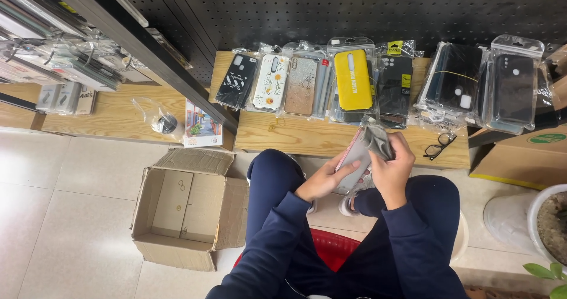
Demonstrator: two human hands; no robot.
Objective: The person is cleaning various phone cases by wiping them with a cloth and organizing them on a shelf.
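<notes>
Looks like a small phone accessory shop. Packaged phone cases (354,80) lined up along a wooden shelf (307,138), right under a black pegboard wall (354,9) with hooks.

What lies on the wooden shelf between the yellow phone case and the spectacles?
In the head view, a black phone case in a clear packet lies between the yellow phone case and the spectacles, on the wooden shelf.

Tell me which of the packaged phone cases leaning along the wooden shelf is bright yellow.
The yellow case stands mid-row, between a glittery beige case and a black case; no other case in the row is yellow.
</notes>
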